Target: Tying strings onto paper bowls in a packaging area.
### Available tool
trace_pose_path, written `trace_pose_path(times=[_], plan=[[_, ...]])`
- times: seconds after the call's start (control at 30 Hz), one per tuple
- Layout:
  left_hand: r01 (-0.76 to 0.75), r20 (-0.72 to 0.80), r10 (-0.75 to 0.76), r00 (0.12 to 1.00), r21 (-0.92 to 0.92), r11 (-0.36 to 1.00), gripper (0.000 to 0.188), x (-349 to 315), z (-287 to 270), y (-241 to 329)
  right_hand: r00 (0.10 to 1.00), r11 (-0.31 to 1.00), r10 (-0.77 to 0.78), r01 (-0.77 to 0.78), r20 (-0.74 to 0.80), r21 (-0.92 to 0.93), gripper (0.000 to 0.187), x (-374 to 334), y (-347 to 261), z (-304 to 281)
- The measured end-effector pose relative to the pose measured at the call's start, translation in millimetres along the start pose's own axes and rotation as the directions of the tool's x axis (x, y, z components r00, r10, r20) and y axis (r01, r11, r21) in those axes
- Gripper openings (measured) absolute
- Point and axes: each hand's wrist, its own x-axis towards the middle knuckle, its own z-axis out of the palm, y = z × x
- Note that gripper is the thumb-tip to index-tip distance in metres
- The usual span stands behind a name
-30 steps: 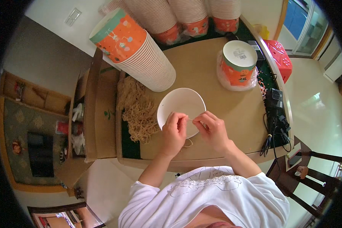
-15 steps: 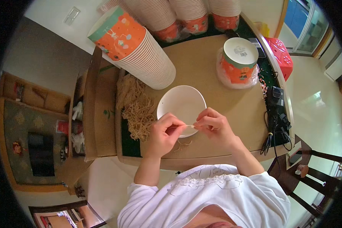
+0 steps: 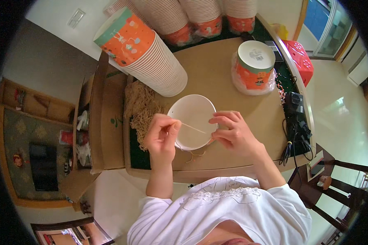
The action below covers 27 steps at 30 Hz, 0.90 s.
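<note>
the left hand [image 3: 160, 136] pinches a thin, straight, pale strand [image 3: 193, 128] over the round white bowl [image 3: 188, 108], while the right hand [image 3: 236, 132] curls loosely, its hold unclear, so a slackened pinch could drop the strand inside.

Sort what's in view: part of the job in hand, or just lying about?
Job in hand:
left hand, pinching a thin pale piece
right hand, by the bowl's right edge
white bowl
probably the loose strand, twine pile

Apparently just lying about:
black cables
black adapter
red stool
</note>
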Motion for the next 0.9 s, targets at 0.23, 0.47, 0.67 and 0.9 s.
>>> trace_pose_path(times=[0.23, 0.47, 0.67, 0.9], plan=[[-0.200, -0.011, 0.250, 0.968, 0.570, 0.797, 0.007, 14.9, 5.5, -21.1, 0.990, 0.966, -0.013, 0.049, 0.141, -0.255, 0.013, -15.6, -14.4, 4.7], [0.243, 0.186, -0.214, 0.959, -0.147, 0.959, 0.006, 6.8, 42.0, -20.0, 0.979, 0.980, 0.133, -0.107, 0.153, -0.168, 0.010, -15.8, -28.7, 36.0], [0.372, 0.343, -0.340, 0.875, -0.030, 0.928, 0.011, -8.0, 51.1, -3.5, 0.887, 0.731, 0.419, -0.456, 0.193, 0.508, 0.014, -5.9, -36.4, 22.9], [-0.048, 0.351, -0.005, 0.936, 0.143, 0.989, 0.020, -33.9, 62.6, 8.8, 0.840, 0.309, 0.447, -0.467, 0.306, 0.829, 0.025, -12.8, -26.0, 19.3]])
